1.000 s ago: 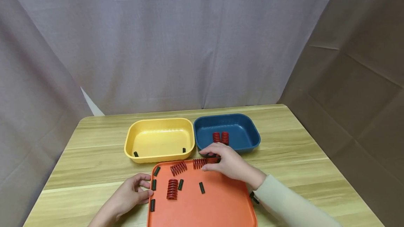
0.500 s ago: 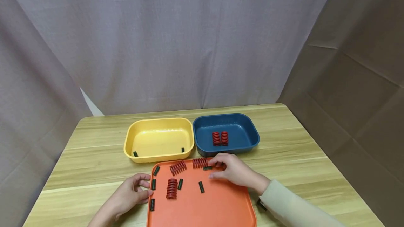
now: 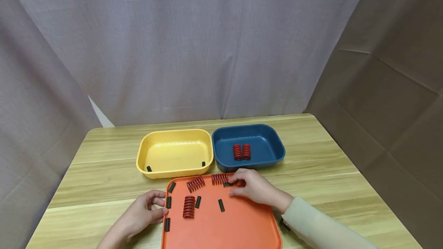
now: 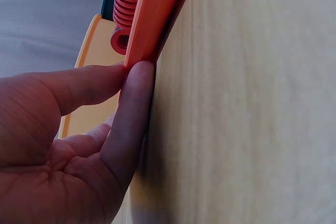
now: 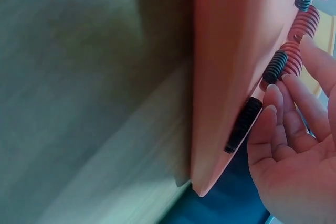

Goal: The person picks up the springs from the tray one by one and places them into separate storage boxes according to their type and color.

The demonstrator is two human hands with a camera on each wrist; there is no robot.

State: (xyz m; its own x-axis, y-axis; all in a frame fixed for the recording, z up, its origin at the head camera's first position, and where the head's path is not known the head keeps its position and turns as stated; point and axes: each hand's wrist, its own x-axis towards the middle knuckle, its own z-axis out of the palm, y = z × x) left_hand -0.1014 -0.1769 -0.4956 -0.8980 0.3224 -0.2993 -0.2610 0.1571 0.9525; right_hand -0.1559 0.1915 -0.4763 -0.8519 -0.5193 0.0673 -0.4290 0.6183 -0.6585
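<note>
My left hand point(image 3: 147, 212) pinches the left rim of the orange tray point(image 3: 242, 228) between thumb and finger, as the left wrist view shows. At the tray's far edge my right hand point(image 3: 254, 187) has its fingertips at a small black spring point(image 3: 227, 185); thumb and fingers stand apart. That spring lies beside a red spring point(image 3: 219, 179). Another black spring point(image 5: 244, 124), near the fingers in the right wrist view, is hidden behind the hand in the head view. A second red spring point(image 3: 195, 184), a larger-looking red one point(image 3: 189, 207) and several black springs point(image 3: 221, 205) lie on the tray.
Beyond the tray stand a yellow container point(image 3: 174, 174) with two black springs inside and a blue container point(image 3: 266, 162) with two red springs side by side. All rest on a wooden table point(image 3: 325, 172). Grey curtain point(image 3: 194, 49) hangs behind.
My right hand has drawn back from the front of the blue container to the tray, uncovering a black spring beside the red one. It has barely moved since half a second ago; the left hand stays put.
</note>
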